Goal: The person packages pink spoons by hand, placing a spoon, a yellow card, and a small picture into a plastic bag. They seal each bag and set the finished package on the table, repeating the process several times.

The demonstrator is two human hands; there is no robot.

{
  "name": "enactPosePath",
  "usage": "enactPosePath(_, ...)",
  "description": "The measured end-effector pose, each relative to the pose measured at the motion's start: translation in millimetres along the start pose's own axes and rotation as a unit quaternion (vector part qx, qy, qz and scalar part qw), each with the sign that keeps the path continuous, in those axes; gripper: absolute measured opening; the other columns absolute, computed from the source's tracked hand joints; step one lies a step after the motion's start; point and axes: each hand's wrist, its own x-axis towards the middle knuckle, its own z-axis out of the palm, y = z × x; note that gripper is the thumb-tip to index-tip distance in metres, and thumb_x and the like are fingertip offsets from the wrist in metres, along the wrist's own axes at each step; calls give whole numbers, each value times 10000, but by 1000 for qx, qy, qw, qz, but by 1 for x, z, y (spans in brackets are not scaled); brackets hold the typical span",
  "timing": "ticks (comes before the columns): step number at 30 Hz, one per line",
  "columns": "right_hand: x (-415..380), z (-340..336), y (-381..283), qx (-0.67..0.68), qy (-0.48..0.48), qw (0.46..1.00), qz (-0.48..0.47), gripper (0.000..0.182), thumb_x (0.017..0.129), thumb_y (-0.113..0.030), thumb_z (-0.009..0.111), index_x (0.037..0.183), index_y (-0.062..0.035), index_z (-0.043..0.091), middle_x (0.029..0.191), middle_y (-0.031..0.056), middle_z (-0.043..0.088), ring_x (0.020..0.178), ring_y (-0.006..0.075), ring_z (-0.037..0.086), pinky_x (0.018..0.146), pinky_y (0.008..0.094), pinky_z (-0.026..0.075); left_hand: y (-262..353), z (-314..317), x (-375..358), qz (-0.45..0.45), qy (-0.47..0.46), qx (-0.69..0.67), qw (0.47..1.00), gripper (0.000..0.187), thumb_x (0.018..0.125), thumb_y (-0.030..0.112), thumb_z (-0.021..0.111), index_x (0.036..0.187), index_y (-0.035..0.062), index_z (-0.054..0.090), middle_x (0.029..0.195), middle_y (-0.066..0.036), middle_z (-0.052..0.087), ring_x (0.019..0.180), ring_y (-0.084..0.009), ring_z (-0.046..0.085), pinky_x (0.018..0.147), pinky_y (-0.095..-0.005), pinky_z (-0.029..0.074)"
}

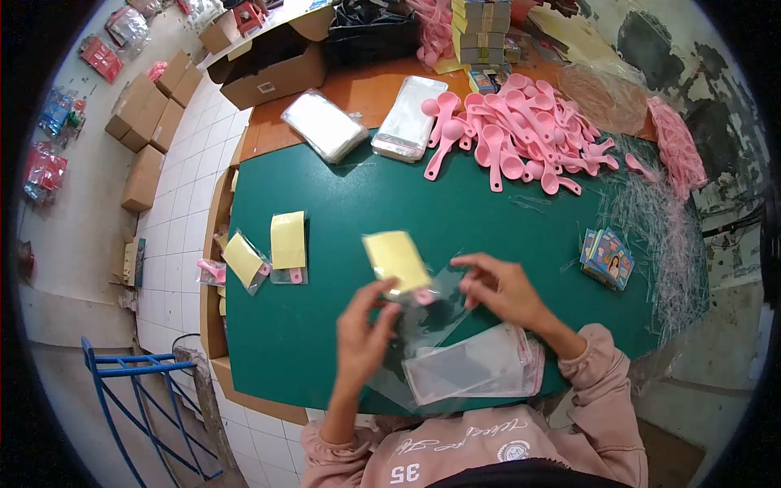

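My left hand (364, 325) grips a small clear bag with a yellow card (396, 259) and a pink spoon (424, 296) in it, lifted above the green table. Just right of it, the curled fingers of my right hand (506, 291) pinch a thin sheet of clear plastic (443, 317); its exact edges are hard to make out. Below both hands lies a stack of flat clear bags (468, 370). Two similar packs with yellow cards, an upright pack (287, 241) and a tilted pack (244, 259), lie at the left.
A heap of pink spoons (529, 134) covers the back right. Two stacks of clear bags, one stack (324, 126) left of another stack (409, 118), lie at the back. Printed cards (608, 259) sit at the right, by shredded plastic (671, 252). A cardboard box (272, 77) stands behind.
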Motion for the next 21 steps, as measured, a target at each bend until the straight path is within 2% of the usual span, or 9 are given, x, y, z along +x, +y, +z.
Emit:
enactPosePath(3,31,-31,-7,-353,172,877,-276,317,809,-169,594,1082,-25,520,1001,179,541,844,290,568,723,368,468,-11,-40,10,38,42,107,993,291,830,48,563,1121,37,555,1067,-86,589,781,-169,587,555,-245,498)
enactPosePath(6,64,-50,-16,-488,325,765,-266,318,793,-187,618,1034,-18,498,931,178,522,891,340,544,717,404,469,-16,-69,10,25,80,246,966,291,814,71,584,1103,47,559,1093,-109,572,864,-235,587,664,-310,497)
enactPosePath(8,82,-61,-15,-535,354,727,-244,301,791,-173,618,1017,-16,494,923,179,525,874,345,548,718,404,472,-9,-66,4,158,176,650,722,291,766,86,628,1048,56,564,1071,-114,557,931,-281,559,763,-364,455)
enactPosePath(10,91,-64,-11,-579,385,684,-222,285,788,-158,617,999,-15,490,914,180,528,857,350,552,718,404,475,16,-44,-7,187,-36,390,901,293,707,100,670,978,65,564,1045,-113,538,955,-279,534,788,-375,428)
enactPosePath(12,94,-67,-8,-562,417,684,-208,263,777,-122,610,981,-17,482,892,181,540,841,345,555,725,392,478,28,-18,-25,233,-296,286,881,290,694,121,691,946,75,556,1059,-107,534,980,-296,526,822,-376,428)
enactPosePath(13,92,-68,-9,-564,415,683,-209,263,777,-122,610,981,-17,482,892,181,540,841,345,555,725,392,478,26,-3,-36,224,-332,241,884,289,698,158,696,934,80,550,1021,-105,534,946,-282,529,797,-375,429)
enactPosePath(14,88,-69,-10,-544,424,700,-186,245,772,-105,601,972,-12,496,887,180,544,847,341,555,710,393,477,21,6,-43,296,-326,277,854,317,692,217,706,923,73,543,975,-89,532,897,-263,536,752,-382,428)
enactPosePath(19,61,-91,-10,-513,410,727,-200,164,768,-80,580,910,-3,551,876,173,563,809,333,565,643,393,468,20,22,-41,319,-266,285,864,336,718,265,690,930,55,535,913,-78,511,854,-246,526,700,-379,422)
enactPosePath(21,51,-97,-14,-484,417,705,-308,132,788,-107,580,874,-6,582,860,155,566,736,287,571,593,365,454,18,33,-16,274,-100,316,903,353,723,240,691,963,37,532,907,-99,509,863,-263,524,715,-361,429)
